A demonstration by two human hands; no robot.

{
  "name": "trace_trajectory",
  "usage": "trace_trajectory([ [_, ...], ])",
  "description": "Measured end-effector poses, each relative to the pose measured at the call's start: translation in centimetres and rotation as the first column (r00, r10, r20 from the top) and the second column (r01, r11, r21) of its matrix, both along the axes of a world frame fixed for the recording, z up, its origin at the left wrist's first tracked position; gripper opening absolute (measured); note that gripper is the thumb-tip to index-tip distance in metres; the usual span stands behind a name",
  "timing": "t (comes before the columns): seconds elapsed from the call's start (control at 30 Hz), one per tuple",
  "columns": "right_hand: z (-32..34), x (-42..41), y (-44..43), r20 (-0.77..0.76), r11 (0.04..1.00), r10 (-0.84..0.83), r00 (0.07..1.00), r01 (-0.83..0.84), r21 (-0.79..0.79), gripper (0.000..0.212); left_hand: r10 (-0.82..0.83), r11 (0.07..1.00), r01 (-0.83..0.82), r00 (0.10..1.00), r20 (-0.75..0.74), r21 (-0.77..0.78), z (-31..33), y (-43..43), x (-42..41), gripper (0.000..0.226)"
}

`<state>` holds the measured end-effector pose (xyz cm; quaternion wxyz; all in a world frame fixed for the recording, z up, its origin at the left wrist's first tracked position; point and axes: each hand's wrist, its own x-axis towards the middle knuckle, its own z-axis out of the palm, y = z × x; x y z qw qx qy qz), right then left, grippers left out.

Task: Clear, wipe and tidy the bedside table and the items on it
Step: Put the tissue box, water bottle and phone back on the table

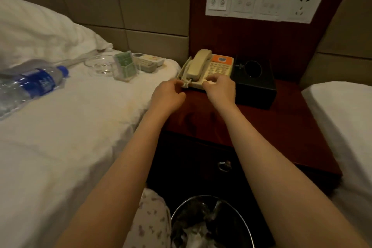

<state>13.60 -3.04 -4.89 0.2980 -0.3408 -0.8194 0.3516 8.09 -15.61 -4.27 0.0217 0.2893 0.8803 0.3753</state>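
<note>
A waste bin (211,221) stands nearest, in front of the bedside table (261,127). The telephone (209,68) sits at the table's rear left. The right hand (220,89) curls its fingers over the telephone's front edge and grips the base. The left hand (168,95) is curled at the telephone's front-left corner, beside the cord (186,83); whether it holds anything cannot be determined. Expect a light, rigid plastic unit with a loose handset. Take hold at both sides of the base and keep it level. A black box (255,86) stands just right of the telephone.
</note>
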Motion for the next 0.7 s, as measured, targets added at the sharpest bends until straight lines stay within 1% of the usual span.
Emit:
trace_trajectory([
  [0.3, -0.4, -2.5, -7.0, 0.051, 0.977, 0.209, 0.977, -0.206, -0.061, 0.022, 0.181, 0.983, -0.181, 0.983, 0.004, 0.001, 0.3, -8.0, -0.3, 0.038],
  [0.47, -0.7, -3.4, -11.1, 0.043, 0.947, 0.316, 0.948, -0.312, -0.076, 0.026, 0.266, 0.964, -0.266, 0.963, 0.035, -0.004, 0.0, -11.8, 0.1, 0.038],
  [0.7, -0.7, -3.8, -16.5, 0.013, 0.898, 0.433, 0.901, -0.430, -0.094, 0.025, 0.403, 0.915, -0.403, 0.915, 0.007, -0.022, 0.0, -17.6, 0.9, 0.037],
])
